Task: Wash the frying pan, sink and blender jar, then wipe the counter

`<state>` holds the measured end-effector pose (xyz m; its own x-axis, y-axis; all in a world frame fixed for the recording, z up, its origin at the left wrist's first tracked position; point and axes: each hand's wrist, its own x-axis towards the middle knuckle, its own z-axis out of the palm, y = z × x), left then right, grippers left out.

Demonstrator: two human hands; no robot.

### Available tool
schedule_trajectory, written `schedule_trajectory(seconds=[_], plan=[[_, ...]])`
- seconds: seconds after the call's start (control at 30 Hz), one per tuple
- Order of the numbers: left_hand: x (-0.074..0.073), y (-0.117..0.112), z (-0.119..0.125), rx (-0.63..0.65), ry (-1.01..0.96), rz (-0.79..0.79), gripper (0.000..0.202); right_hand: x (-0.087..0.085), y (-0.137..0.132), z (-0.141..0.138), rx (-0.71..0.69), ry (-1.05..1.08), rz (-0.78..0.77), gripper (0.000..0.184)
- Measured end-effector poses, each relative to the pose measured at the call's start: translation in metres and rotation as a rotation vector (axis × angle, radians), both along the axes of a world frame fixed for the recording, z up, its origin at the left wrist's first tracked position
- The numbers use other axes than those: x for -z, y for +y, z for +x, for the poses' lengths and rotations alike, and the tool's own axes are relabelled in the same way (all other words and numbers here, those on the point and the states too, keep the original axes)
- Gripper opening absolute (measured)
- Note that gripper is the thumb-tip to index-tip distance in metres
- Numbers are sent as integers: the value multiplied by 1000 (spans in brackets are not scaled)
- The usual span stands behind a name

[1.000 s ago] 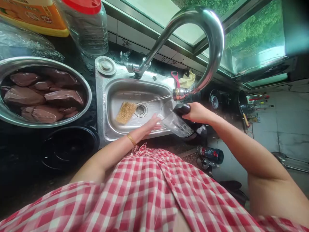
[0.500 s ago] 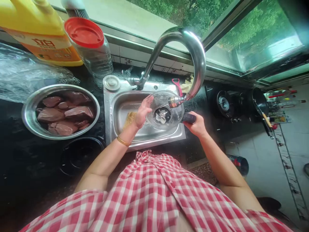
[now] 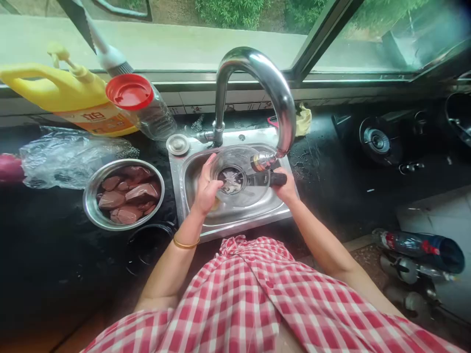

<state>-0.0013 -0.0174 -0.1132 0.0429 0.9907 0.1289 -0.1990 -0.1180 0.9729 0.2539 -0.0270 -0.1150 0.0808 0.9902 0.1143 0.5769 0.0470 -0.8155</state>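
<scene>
A clear blender jar (image 3: 241, 169) with blades at its bottom stands upright over the small steel sink (image 3: 191, 169), its mouth under the spout of the curved tap (image 3: 268, 93). My right hand (image 3: 285, 186) is wrapped round the jar's black handle (image 3: 267, 179). My left hand (image 3: 206, 189) grips the jar's left rim, thumb inside and fingers outside. A gold bangle (image 3: 186, 243) sits on my left wrist.
A steel bowl (image 3: 91, 208) of reddish-brown meat pieces stands left of the sink, a black bowl (image 3: 147, 242) in front of it. Behind are a yellow jug (image 3: 69, 95), a red-lidded jar (image 3: 142, 105) and a plastic bag (image 3: 66, 154). A stove burner (image 3: 375, 142) lies to the right.
The jar went from tilted on its side to upright under the spout. My left hand moved onto its rim. The view pulled back and rose.
</scene>
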Motion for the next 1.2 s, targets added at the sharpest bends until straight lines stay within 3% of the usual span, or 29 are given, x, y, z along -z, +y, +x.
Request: schedule_trajectory(seconds=[0.13,0.27,0.43,0.57,0.77,0.87,1.03,1.13,1.2], plan=[[-13,-7,-8,-5,119,24,69,2,-3,-11,-42,108,-12,18],[-19,-18,-4,-6,178,4,72,-4,-5,-5,5,133,67,13],[-20,-18,6,18,149,-2,69,-2,-11,9,-10,145,23,14],[-21,-16,17,56,84,-26,73,-5,-8,23,44,170,139,14],[-32,-11,11,4,59,-9,69,-10,-8,12,19,239,87,12],[-31,-11,12,13,4,-48,70,-15,-6,12,29,223,115,12],[-15,-15,24,-26,-210,-214,71,-45,-2,22,-71,69,53,11],[-3,-25,37,-52,-396,-415,69,-82,-6,24,-126,-144,-18,12],[6,-35,51,15,-536,-624,66,-112,-5,25,-182,-352,-80,12]])
